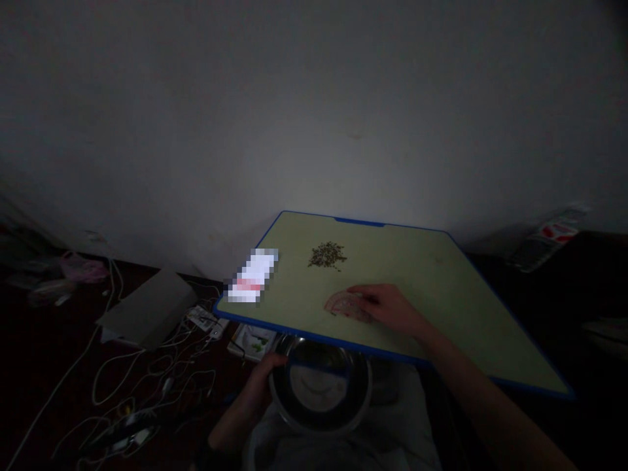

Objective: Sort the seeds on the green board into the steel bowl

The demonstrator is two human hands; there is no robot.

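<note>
My right hand (387,306) is closed on a clear, half-round protractor (343,304) with reddish markings, held low over the pale board (417,268) with a blue rim. Whether it touches the surface all along its edge is hard to tell. Beyond it lies a loose patch of small brown seed-like bits (328,255). Below the board's near edge, my left hand (265,379) grips the left rim of a shiny metal bowl (360,405) above my lap. The bowl's far side is partly under the board, and its inside is dim.
A lit phone (252,276), blurred out, lies at the board's left edge. On the dark floor to the left are a grey box (150,307), tangled white cables (189,379) and a pink plastic bag (83,267). A wall (314,118) stands behind the board.
</note>
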